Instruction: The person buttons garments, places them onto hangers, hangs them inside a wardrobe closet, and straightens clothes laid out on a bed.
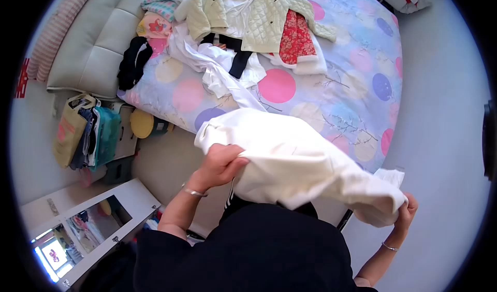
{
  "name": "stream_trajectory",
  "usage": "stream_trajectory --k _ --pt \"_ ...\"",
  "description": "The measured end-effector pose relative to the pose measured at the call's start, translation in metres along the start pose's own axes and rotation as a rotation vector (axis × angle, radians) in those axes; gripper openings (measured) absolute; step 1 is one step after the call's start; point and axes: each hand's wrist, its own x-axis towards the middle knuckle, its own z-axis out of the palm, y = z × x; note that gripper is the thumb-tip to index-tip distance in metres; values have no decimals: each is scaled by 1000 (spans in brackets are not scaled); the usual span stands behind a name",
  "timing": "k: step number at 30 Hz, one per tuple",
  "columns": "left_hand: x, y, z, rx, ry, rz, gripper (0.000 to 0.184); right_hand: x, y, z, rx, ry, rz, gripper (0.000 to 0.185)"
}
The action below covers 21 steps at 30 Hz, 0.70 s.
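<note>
A cream-white garment (290, 157) is stretched between my two hands in front of my body, partly over the bed's near edge; its exact kind is unclear. My left hand (221, 165) is closed on its left side, thumb pressed on the cloth. Farther right and lower, my right hand (407, 211) grips the other end, where a white strip of cloth (389, 177) sticks up. Beyond, on the bed, lie a pale quilted jacket (266, 27), a red patterned garment (297, 40) with white trim, and a crumpled white garment (220, 66).
The bed (357, 92) has a dotted lilac sheet and a padded headboard (103, 43). A black garment (133, 64) lies by the headboard. Bags of clothes (85, 131) and a yellow-lidded bin (142, 123) stand left. A white mirrored cabinet (137, 193) is at lower left.
</note>
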Motion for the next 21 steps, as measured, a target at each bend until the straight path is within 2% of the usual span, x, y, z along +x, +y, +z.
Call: stream_trajectory --k 2,5,6,9,11,12,13,14,15,16,17,18,19,20,21 --pt "2 9 -15 -152 18 -248 16 0 1 -11 68 -57 40 21" --pt "36 12 -24 -172 -42 -285 17 30 -2 -39 118 -127 24 16" --pt "50 -1 -19 -185 -72 -301 19 50 10 -50 71 -85 -36 19" --pt "119 -59 24 -245 14 -310 26 156 -1 -42 -135 -70 6 26" --pt "172 -109 58 -160 9 -302 27 236 15 -21 -229 -16 -34 28" --pt "192 -142 83 -98 50 -273 25 275 29 -19 -482 -13 1 25" --pt "205 -178 110 -37 91 -243 24 294 40 4 -866 111 -233 24" --pt "212 -215 137 99 148 -90 24 309 50 35 -1242 240 -482 26" --pt "211 -250 160 234 201 68 26 321 60 71 -961 178 -565 27" --pt "199 -280 180 313 160 -5 29 324 70 111 -677 120 -633 31" --pt "194 -288 181 311 148 -6 29 310 71 158 -492 -8 -347 30" --pt "187 -295 179 269 0 -213 30 293 67 202 -480 -163 -319 24" --pt "184 -307 176 224 -146 -417 31 275 80 245 -496 -206 -454 18" --pt "170 -342 184 259 -85 -456 27 257 82 282 -525 -278 -586 16" --pt "152 -378 192 292 -22 -497 25 237 96 314 -411 -372 -543 15"
